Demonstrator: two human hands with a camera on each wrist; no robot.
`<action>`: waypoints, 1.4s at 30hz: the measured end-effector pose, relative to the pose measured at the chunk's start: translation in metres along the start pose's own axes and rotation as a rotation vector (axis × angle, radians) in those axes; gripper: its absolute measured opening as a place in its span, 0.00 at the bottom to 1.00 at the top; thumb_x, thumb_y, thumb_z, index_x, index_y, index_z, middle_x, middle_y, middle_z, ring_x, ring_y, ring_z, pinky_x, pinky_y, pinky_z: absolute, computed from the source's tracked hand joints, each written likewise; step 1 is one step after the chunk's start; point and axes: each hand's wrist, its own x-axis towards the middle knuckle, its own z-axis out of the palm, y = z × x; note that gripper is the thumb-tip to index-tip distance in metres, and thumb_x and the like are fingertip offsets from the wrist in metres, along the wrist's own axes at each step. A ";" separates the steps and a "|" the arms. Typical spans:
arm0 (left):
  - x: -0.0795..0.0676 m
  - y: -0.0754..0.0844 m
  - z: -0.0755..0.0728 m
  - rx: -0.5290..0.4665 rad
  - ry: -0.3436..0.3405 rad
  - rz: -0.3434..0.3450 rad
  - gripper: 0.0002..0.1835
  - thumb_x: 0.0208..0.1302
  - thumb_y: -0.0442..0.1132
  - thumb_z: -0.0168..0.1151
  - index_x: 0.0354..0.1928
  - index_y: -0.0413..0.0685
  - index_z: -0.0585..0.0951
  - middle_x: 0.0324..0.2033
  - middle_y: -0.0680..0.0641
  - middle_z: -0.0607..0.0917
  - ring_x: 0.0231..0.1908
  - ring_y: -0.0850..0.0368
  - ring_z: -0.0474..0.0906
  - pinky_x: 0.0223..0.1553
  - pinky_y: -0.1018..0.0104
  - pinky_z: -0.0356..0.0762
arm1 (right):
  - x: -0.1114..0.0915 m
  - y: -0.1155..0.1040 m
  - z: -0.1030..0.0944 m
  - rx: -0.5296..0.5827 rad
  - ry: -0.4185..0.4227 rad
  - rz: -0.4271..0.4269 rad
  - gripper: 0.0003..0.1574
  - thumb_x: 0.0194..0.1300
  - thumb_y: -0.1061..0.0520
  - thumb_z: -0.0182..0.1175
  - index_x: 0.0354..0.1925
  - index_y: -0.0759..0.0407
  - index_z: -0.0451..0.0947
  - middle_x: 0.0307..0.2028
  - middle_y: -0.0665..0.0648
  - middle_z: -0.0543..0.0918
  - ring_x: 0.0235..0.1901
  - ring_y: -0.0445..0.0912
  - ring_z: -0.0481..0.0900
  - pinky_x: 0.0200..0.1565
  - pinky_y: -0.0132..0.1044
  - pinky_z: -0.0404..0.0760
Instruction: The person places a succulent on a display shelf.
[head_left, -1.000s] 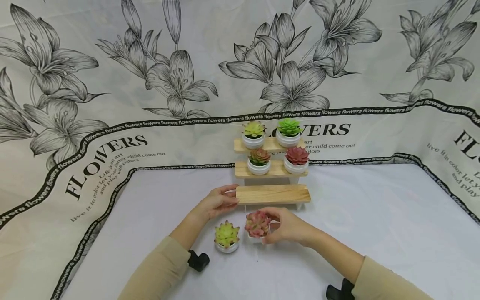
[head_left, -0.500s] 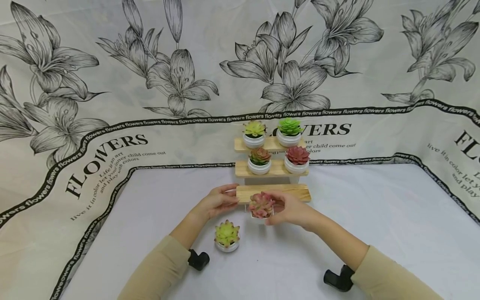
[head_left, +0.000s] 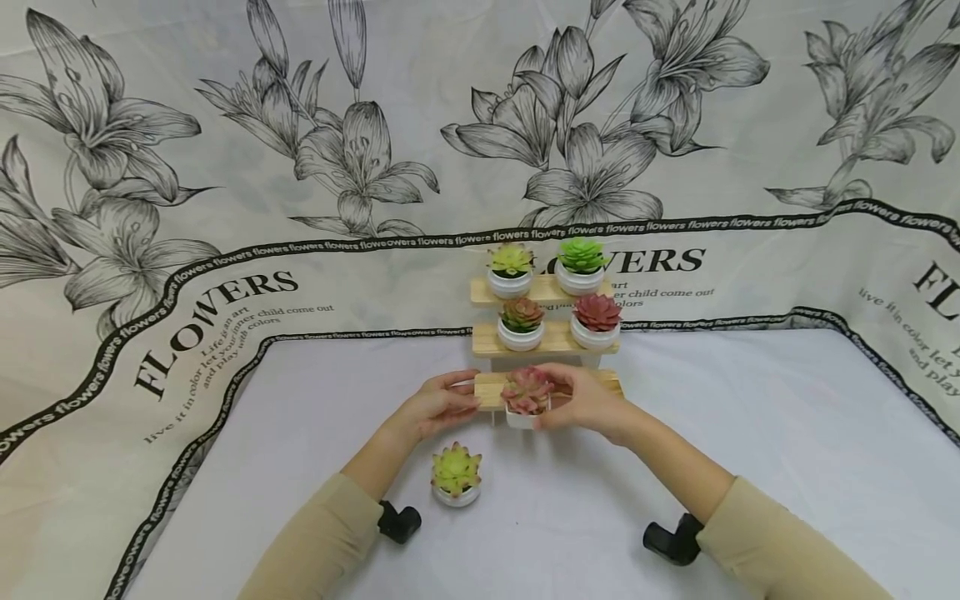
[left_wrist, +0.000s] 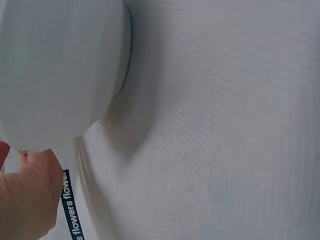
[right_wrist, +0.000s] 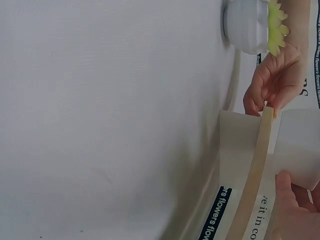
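My right hand (head_left: 588,406) grips the white pot of a pink artificial succulent (head_left: 527,389), fingers and thumb on its sides. The pot overlaps the lowest board of a three-tier wooden display stand (head_left: 491,390); in the right wrist view the pot (right_wrist: 300,145) is close over the board's edge (right_wrist: 257,165). My left hand (head_left: 435,406) pinches the left end of that same board, also plain in the right wrist view. A yellow-green succulent in a round white pot (head_left: 456,477) sits on the table before the stand; its pot (left_wrist: 60,70) fills the left wrist view's upper left.
On the middle tier stand a brownish succulent (head_left: 521,321) and a dark red one (head_left: 596,321). The top tier bears a yellow succulent (head_left: 510,268) and a bright green one (head_left: 581,265). Behind hangs a flower-print cloth (head_left: 375,292); a white cloth (head_left: 712,417) covers the table.
My right hand has lifted the pink succulent off the table and carried it away from me to the lowest board. My left hand has stayed at the board's end.
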 end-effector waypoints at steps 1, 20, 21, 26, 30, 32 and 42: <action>0.000 0.000 0.000 0.000 0.002 0.000 0.30 0.60 0.18 0.51 0.66 0.37 0.64 0.60 0.33 0.70 0.40 0.55 0.76 0.52 0.58 0.74 | 0.000 0.000 -0.001 -0.001 0.001 -0.004 0.46 0.45 0.63 0.71 0.62 0.68 0.64 0.52 0.63 0.76 0.49 0.50 0.73 0.47 0.38 0.76; 0.002 0.000 0.000 -0.013 -0.007 0.003 0.30 0.60 0.18 0.51 0.66 0.37 0.64 0.60 0.34 0.70 0.40 0.55 0.76 0.46 0.62 0.77 | 0.017 -0.005 -0.002 -0.010 0.052 0.027 0.48 0.47 0.63 0.70 0.64 0.68 0.61 0.57 0.67 0.71 0.55 0.54 0.69 0.55 0.43 0.71; 0.002 0.000 0.000 -0.012 -0.007 0.005 0.30 0.60 0.18 0.51 0.66 0.37 0.64 0.60 0.34 0.70 0.40 0.55 0.76 0.46 0.62 0.77 | 0.018 -0.005 -0.002 -0.003 0.051 0.026 0.48 0.46 0.64 0.70 0.64 0.69 0.62 0.57 0.67 0.71 0.55 0.54 0.69 0.55 0.42 0.71; 0.001 0.000 0.000 -0.013 -0.009 0.004 0.30 0.60 0.17 0.50 0.66 0.37 0.64 0.60 0.34 0.70 0.40 0.55 0.77 0.48 0.61 0.77 | 0.022 -0.003 -0.002 -0.004 0.045 0.010 0.46 0.46 0.64 0.70 0.63 0.69 0.63 0.54 0.65 0.74 0.49 0.50 0.72 0.50 0.37 0.74; 0.001 0.000 0.000 -0.017 -0.011 -0.002 0.31 0.60 0.18 0.50 0.66 0.37 0.63 0.60 0.33 0.69 0.39 0.56 0.77 0.49 0.61 0.76 | 0.024 -0.003 -0.002 0.008 0.033 0.000 0.45 0.46 0.65 0.70 0.62 0.69 0.64 0.54 0.64 0.74 0.48 0.48 0.71 0.48 0.34 0.74; 0.001 0.000 0.000 -0.018 -0.011 -0.003 0.30 0.60 0.18 0.50 0.66 0.37 0.63 0.60 0.34 0.69 0.39 0.56 0.77 0.49 0.60 0.76 | 0.024 -0.003 -0.002 0.028 0.021 -0.004 0.45 0.46 0.66 0.70 0.62 0.70 0.63 0.53 0.64 0.74 0.47 0.48 0.71 0.47 0.34 0.74; -0.001 0.001 0.001 -0.019 -0.003 -0.008 0.30 0.60 0.18 0.51 0.66 0.37 0.64 0.60 0.33 0.69 0.39 0.56 0.77 0.50 0.60 0.76 | 0.029 0.004 -0.003 0.091 0.018 0.015 0.42 0.48 0.67 0.68 0.61 0.71 0.64 0.45 0.61 0.77 0.40 0.45 0.73 0.39 0.31 0.76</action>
